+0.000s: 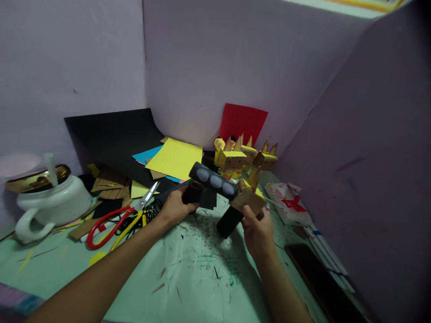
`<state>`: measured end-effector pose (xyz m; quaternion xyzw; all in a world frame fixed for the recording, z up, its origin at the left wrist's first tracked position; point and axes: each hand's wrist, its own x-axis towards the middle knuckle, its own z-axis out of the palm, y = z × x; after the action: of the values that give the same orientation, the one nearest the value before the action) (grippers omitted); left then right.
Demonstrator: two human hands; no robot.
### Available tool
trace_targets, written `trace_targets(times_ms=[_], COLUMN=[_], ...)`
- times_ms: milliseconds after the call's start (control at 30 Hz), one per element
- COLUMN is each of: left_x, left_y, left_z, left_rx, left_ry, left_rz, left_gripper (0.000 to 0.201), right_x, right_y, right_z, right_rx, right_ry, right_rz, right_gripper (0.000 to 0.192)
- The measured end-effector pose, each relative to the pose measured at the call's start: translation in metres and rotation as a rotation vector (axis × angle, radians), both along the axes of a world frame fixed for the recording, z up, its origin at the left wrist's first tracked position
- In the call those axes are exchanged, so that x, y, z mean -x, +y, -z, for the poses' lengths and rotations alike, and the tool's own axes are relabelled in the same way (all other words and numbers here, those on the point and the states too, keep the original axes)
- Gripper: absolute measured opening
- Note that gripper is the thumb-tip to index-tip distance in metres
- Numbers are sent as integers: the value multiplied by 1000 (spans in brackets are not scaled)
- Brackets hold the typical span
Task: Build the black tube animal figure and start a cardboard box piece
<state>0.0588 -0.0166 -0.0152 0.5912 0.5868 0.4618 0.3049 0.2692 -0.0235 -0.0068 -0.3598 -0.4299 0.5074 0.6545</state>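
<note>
**Both Hands on a Black Paper Figure Above the Craft Table**

The left hand (175, 207) was closed around a short black tube (193, 192), one end of a black paper figure (213, 181) held just above the table (188, 269). The right hand (257, 233) gripped a cardboard block (247, 199) at the other end, a second black tube (229, 221) hanging below it. The figure's long axis ran from upper left down to lower right between the hands, each equally near its own end. Three pale ovals showed on its bar. Behind, in the corner, stood about three yellow box figures (235, 159). One pair of red-handled scissors (117, 220) lay left of the left hand, one white kettle (50, 202) farther left.
</note>
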Motion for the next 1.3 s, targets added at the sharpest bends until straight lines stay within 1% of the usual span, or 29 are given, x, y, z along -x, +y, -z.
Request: trace_targets(times_ms=[33, 100, 133, 200, 267, 367, 467, 533, 633, 700, 733, 800, 900, 967, 1067, 1167, 1233, 1300], left_x=[2, 5, 7, 11, 14, 17, 20, 20, 19, 18, 18, 18, 18, 17, 12, 6, 4, 3], left_y=[-1, -2, -3, -2, 0, 4, 8, 8, 5, 4, 3, 3, 3, 3, 0, -4, -6, -8], left_z=[-4, -11, -14, -17, -18, -15, -11, -10, -11, -13, -14, -18, -22, -24, -25, -26, -28, -30], left_rx=[-10, -18, -7, 47, 79, 44, 19, 31, 49, 54, 56, 63, 101, 140, 178, 213, 234, 253], left_ry=[56, 180, 242, 373, 504, 645, 699, 718, 758, 771, 760, 697, 475, 252, -148, -534, -729, -858], left_rz=[-23, -89, -127, -205, -275, -345, -330, -298, -251, -221, -210, -209, -264, -259, -179, -133, -97, -71], left_gripper=[42, 45, 46, 48, 49, 48, 45, 45, 47, 43, 40, 35, 35, 37, 39, 42, 45, 48], right_x=[0, 0, 0, 1, 2, 6, 9, 11, 10, 9, 8, 6, 4, 1, -5, -12, -14, -14], right_y=[0, -1, -1, -3, -5, -9, -12, -13, -12, -11, -10, -7, -3, -2, -2, -2, -1, 2], right_z=[-3, -9, -13, -17, -18, -16, -15, -16, -17, -16, -14, -12, -10, -9, -7, -4, -2, 2], right_rx=[84, 289, 381, 507, 583, 703, 755, 757, 736, 723, 723, 714, 672, 630, 549, 454, 418, 368], right_ry=[82, 239, 303, 393, 444, 475, 495, 512, 555, 562, 553, 517, 479, 467, 416, 353, 320, 271], right_rz=[-9, -76, -122, -222, -330, -497, -595, -585, -453, -369, -354, -355, -325, -269, -211, -154, -125, -107], right_gripper=[47, 36, 33, 33, 39, 49, 55, 56, 48, 40, 38, 38, 36, 34, 32, 33, 35, 37])
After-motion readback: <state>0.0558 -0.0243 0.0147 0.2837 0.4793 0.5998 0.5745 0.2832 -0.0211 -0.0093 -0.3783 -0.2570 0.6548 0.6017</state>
